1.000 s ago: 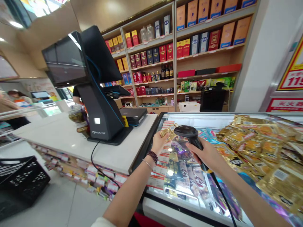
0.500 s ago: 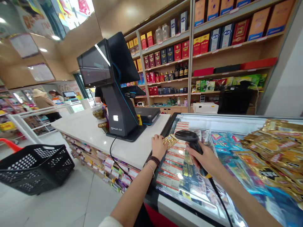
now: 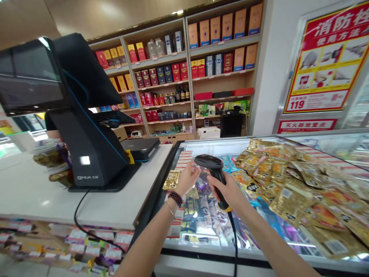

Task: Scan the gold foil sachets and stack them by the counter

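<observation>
My right hand (image 3: pixel 227 189) is wrapped round the handle of a black barcode scanner (image 3: pixel 212 166), held upright over the glass freezer lid (image 3: pixel 259 144); its cable hangs down toward me. My left hand (image 3: pixel 188 177), with a bead bracelet on the wrist, pinches a small gold snack packet (image 3: pixel 172 180) at the left edge of the freezer, just left of the scanner head. A heap of similar gold packets (image 3: pixel 291 181) lies on the glass to the right.
A black checkout terminal (image 3: pixel 77 115) with a screen stands on the white counter (image 3: pixel 43 196) at the left, a cable trailing over the edge. A flat black device (image 3: pixel 141 148) lies behind it. Shelves of boxes and bottles (image 3: pixel 178 73) fill the back wall. A red poster (image 3: pixel 323 61) hangs at right.
My view swung right, so the basket and aisle dropped out. The left hand drew the gold packet down and to the left, away from the scanner head. The right hand still grips the scanner.
</observation>
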`<state>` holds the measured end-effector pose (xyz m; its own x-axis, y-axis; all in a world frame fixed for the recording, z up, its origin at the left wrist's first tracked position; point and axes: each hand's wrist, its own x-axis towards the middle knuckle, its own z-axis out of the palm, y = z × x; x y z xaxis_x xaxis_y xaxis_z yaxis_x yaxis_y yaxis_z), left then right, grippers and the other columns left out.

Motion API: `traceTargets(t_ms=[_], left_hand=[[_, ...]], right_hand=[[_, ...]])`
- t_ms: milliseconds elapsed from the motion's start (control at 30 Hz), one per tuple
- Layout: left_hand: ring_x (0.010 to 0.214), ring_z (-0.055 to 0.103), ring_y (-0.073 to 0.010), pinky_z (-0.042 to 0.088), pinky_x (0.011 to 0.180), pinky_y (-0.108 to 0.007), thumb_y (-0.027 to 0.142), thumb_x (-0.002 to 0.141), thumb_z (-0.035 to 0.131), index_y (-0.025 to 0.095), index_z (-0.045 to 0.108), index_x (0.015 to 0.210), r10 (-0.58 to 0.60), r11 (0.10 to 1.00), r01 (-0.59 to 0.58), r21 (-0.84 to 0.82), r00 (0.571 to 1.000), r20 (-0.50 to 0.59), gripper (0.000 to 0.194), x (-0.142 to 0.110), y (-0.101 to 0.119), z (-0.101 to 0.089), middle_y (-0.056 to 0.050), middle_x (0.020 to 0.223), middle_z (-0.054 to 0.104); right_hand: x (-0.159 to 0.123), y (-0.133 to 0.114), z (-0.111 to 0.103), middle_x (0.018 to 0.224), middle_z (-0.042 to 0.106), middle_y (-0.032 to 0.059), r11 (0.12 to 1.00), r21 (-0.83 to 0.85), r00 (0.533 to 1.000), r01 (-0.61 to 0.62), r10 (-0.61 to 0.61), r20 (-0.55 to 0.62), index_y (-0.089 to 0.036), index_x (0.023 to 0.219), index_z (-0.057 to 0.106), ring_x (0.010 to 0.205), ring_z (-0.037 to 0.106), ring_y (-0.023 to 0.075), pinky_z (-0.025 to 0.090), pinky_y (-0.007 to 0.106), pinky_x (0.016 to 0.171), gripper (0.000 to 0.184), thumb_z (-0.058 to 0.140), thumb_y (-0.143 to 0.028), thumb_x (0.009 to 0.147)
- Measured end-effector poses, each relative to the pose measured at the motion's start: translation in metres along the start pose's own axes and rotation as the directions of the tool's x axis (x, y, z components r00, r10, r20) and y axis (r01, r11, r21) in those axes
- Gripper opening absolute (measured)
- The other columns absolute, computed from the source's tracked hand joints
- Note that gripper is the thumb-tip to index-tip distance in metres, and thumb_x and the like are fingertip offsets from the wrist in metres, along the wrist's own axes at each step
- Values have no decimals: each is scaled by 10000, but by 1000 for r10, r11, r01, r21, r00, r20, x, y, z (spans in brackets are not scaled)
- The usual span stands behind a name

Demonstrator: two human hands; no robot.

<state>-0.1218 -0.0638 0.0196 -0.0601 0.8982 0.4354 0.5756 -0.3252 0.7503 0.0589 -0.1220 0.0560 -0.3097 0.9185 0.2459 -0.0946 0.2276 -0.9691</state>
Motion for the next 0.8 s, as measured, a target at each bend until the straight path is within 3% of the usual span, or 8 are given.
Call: traceTargets(t_ms=[100, 200, 300, 400, 467, 533, 667, 800], left_hand=[[876, 662, -218, 519, 805, -353, 328, 855, 582, 184, 601, 1111, 75, 997, -77, 24, 995, 71, 295, 10, 25, 47, -94, 991, 688], [1090, 607, -299, 473, 967, -442, 415, 805, 649, 156, 619, 1123, 175, 972, -197, 126, 971, 163, 411, 12, 50, 94, -158, 1123, 660], [1262, 495, -359, 380, 1084, -490, 559, 695, 719, 146, 566, 1257, 261, 922, -341, 182, 897, 356, 715, 8, 69, 136, -193, 1296, 580], [1375, 370, -406, 314, 1132, -509, 645, 590, 756, 110, 438, 1395, 243, 878, -415, 240, 816, 525, 1017, 3, 79, 163, -241, 1447, 445], [1389, 355, -405, 318, 1129, -497, 633, 642, 734, 82, 441, 1380, 199, 860, -418, 294, 803, 561, 966, 3, 82, 171, -262, 1451, 431], [1357, 414, -372, 361, 1101, -458, 530, 754, 696, 85, 488, 1321, 192, 843, -426, 329, 809, 556, 751, 5, 82, 169, -253, 1403, 487], [1091, 637, -310, 492, 900, -382, 255, 877, 585, 118, 547, 1226, 177, 839, -390, 378, 854, 490, 377, 10, 77, 149, -206, 1128, 667], [838, 690, -267, 512, 798, -361, 328, 923, 522, 177, 638, 944, 59, 970, -89, 228, 989, 134, 191, 21, 63, 126, -112, 796, 693]], right_hand=[[-9, -10, -33, 493, 510, -54, 1000, 7, 995, 26, -25, -98, -215, 748, 475, 380, 422, 96, 331, 218, 391, 357, 638, -520, 837], [-20, -20, -69, 502, 509, -42, 1000, 0, 977, 19, -19, -212, -210, 709, 487, 393, 437, 99, 349, 219, 394, 396, 690, -539, 793], [-31, -26, -101, 485, 495, -42, 1000, -10, 944, -12, 8, -330, -206, 684, 497, 384, 427, 95, 364, 221, 397, 419, 733, -547, 744], [-41, -26, -128, 491, 508, -37, 999, -29, 914, -26, 12, -406, -205, 695, 513, 382, 426, 98, 357, 221, 385, 413, 749, -542, 723], [-47, -22, -141, 505, 514, -35, 999, -37, 900, -21, 2, -437, -205, 700, 519, 396, 436, 102, 354, 221, 383, 405, 759, -531, 720], [-52, -17, -150, 518, 512, -35, 999, -45, 892, -21, -2, -452, -204, 699, 523, 411, 444, 104, 362, 223, 392, 401, 756, -529, 731], [-56, -6, -155, 558, 533, -28, 997, -75, 896, -18, -17, -443, -201, 738, 543, 426, 448, 102, 371, 230, 408, 377, 701, -537, 800], [-49, 2, -148, 565, 539, -34, 998, -58, 905, -38, 10, -425, -212, 752, 524, 407, 449, 105, 363, 234, 389, 368, 709, -529, 777]])
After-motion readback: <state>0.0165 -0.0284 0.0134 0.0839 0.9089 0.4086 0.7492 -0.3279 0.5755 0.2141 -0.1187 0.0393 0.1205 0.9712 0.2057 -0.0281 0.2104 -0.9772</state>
